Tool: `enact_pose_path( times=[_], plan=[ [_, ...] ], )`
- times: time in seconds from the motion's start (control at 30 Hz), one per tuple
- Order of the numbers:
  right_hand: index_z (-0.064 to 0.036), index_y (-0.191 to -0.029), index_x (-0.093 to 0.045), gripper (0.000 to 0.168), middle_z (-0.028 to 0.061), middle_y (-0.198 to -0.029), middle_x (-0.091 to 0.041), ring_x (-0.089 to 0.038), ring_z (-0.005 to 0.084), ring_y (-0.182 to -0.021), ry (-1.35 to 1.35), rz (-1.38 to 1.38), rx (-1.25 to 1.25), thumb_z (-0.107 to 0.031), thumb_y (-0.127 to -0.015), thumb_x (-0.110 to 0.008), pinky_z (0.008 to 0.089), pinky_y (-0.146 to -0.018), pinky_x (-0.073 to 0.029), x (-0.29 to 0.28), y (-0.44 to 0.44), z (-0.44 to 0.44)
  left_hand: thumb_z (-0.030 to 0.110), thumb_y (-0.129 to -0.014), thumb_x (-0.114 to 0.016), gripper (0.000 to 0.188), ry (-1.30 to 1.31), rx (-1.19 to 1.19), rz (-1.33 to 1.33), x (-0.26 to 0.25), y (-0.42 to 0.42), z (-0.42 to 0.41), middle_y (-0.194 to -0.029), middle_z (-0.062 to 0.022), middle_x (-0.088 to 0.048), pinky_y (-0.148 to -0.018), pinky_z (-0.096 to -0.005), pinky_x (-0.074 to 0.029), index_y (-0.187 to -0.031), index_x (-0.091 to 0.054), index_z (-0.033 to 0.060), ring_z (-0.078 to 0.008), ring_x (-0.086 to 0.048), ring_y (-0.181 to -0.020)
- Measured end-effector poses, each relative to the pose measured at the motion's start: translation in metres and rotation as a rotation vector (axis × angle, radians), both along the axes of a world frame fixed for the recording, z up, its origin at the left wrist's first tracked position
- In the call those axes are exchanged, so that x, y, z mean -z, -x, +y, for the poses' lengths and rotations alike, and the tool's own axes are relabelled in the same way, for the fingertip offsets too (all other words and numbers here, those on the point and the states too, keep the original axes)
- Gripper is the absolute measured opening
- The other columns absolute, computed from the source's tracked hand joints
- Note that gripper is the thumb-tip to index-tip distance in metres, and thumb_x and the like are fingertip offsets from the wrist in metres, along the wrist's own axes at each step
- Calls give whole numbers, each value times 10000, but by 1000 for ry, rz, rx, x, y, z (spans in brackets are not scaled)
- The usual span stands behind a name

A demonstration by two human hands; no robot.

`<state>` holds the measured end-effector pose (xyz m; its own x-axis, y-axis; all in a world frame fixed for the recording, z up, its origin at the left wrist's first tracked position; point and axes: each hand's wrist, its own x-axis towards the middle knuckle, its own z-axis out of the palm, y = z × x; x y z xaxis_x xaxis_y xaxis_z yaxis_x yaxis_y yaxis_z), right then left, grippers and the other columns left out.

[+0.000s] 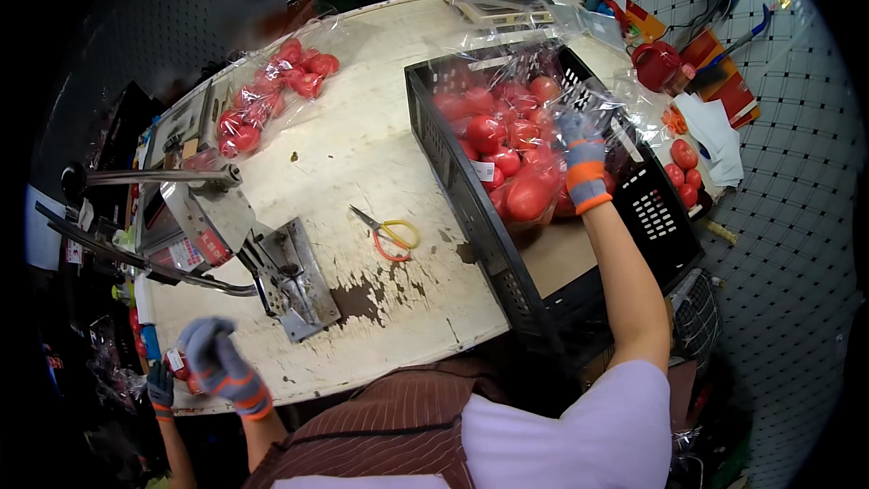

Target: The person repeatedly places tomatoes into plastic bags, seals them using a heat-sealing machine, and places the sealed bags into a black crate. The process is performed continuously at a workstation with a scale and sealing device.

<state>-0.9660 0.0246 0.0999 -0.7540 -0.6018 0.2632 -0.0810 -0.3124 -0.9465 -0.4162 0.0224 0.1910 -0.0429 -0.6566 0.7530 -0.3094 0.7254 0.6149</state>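
Observation:
My right hand (582,156), in a grey and orange knit glove, reaches into a black perforated plastic crate (475,217). Its fingers are closed on the clear film of a plastic bag of tomatoes (531,195). More bagged tomatoes (485,132) fill the crate's far part, one bag bearing a white label. Bare cardboard (560,261) shows at the near end. At the table's near left edge is my left hand (220,367), gloved alike, blurred, with bent fingers. Whether it holds anything is unclear. Red tomatoes (178,363) with a label lie just beside it.
Another person's gloved hand (161,390) is left of mine. A metal hand-lever machine (288,278) stands on the worn white table (366,129). Scissors (387,234) with yellow and red handles lie beside it. Bagged tomatoes (258,105) lie farther back; loose ones (684,153) sit beyond the crate.

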Motion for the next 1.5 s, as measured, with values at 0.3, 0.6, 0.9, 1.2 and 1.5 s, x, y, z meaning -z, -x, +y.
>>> enact_pose_path(
  times=[0.3, 0.6, 0.9, 1.2, 1.5],
  plan=[
    [31, -1117, -528, 282, 120, -987, -620, -600, 148, -891, 527, 364, -409, -118, -878, -528, 244, -734, -501, -239, -117, 44, 286, -479, -864, 1085, -27, 773, -159, -92, 222, -19, -1110, -132, -494, -771, -322, -462, -1343, -263, 19, -215, -498, -980],
    [-101, -1072, -590, 362, 107, -1075, -558, -557, 251, -988, 161, 1776, -212, 32, -735, -587, 357, -825, -465, -233, -199, 24, 265, -672, -683, 289, 486, 656, 91, -97, 210, -30, -814, -119, -623, -678, -356, -474, -861, -635, 52, -243, -591, -748],
    [-117, -997, -602, 244, 76, -994, -577, -556, 239, -954, -285, 1086, -767, -66, -764, -550, 357, -879, -418, -91, -339, 29, 269, -678, -611, 227, -209, 638, -371, 5, 172, -3, -642, -137, -613, -505, -396, -457, -620, -615, 50, -324, -573, -542],
    [-133, -923, -613, 167, 46, -914, -596, -556, 227, -921, -329, 1361, -882, -164, -794, -513, 356, -933, -371, -10, -328, 5, 241, -729, -553, 209, -471, 154, -824, 42, 101, -12, -800, -103, -603, -603, -345, -448, -859, -587, 82, -249, -574, -754],
    [-138, -823, -610, 151, 39, -826, -617, -554, 225, -912, -317, 1906, -907, -224, -705, -569, 418, -984, -322, 33, -365, -56, 223, -726, -610, 302, 118, 356, -276, 161, 16, -14, -870, -87, -600, -670, -318, -479, -975, -588, 53, -211, -573, -771]
  ],
)
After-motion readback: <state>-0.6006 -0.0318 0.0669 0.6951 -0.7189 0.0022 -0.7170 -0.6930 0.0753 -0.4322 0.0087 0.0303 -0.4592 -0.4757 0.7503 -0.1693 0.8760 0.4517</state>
